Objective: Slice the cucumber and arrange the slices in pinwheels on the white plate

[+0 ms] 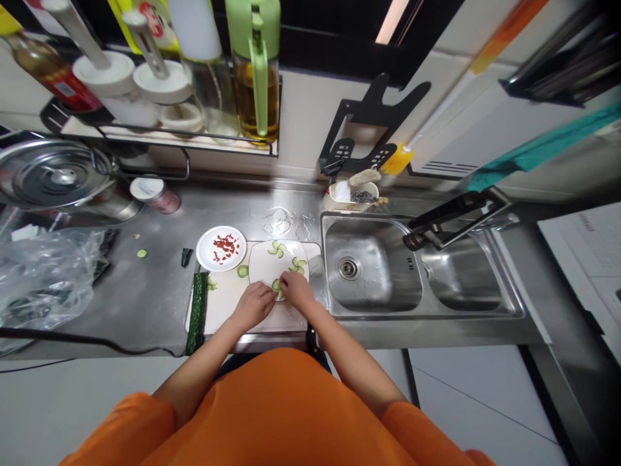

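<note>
Over the near edge of a white squarish plate (264, 259), my left hand (255, 305) and my right hand (297, 291) almost meet. Both have curled, closed fingers, with the fingertips at a small group of cucumber slices (276, 285) between them. The fingers partly hide those slices. Two more fans of cucumber slices, one at the back (277, 248) and one at the right (297, 265), lie on the plate. Under the plate is a pale cutting board (220, 314). A long cut cucumber (197, 314) rests along the board's left side, with a loose slice (242, 272) beside the plate.
A round white plate (204, 252) holding red bits stands behind the board. To the right is a double steel sink (383, 259) with a black faucet (436, 226). At left lie a plastic bag (48, 278), a can (155, 195) and a lidded pot (63, 175). Bottles fill the rack (242, 144) above.
</note>
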Available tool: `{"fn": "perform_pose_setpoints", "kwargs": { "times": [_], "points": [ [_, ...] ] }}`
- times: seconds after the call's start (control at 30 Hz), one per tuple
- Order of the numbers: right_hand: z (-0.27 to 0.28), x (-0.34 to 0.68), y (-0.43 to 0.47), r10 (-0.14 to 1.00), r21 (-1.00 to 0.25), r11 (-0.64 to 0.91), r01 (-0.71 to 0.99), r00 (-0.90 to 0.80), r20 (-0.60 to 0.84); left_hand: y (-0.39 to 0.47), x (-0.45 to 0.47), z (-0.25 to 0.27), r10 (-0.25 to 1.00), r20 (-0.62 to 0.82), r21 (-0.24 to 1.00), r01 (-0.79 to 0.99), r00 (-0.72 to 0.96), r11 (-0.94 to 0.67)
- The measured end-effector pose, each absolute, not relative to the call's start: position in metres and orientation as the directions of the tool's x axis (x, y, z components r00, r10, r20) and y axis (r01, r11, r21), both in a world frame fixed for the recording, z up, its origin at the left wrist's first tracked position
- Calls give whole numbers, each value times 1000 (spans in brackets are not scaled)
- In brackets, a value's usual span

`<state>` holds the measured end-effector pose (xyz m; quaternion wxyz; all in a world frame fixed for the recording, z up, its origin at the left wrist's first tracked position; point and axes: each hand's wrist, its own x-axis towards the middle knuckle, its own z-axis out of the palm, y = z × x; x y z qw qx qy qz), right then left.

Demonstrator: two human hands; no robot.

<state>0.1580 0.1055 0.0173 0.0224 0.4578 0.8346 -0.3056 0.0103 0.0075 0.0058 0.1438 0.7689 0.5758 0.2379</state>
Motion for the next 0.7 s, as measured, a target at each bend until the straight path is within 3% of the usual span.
{"fn": "perform_pose_setpoints", "kwargs": {
  "times": [0.43, 0.7],
  "points": [
    [13, 160, 99, 767, -452, 449, 771, -592, -247, 7, 9, 5, 954, 180, 513, 804, 242, -300],
    [14, 172, 101, 820, -550, 366, 751, -540, -191, 5, 7, 7, 958, 220, 587, 760, 185, -281]
  ]
}}
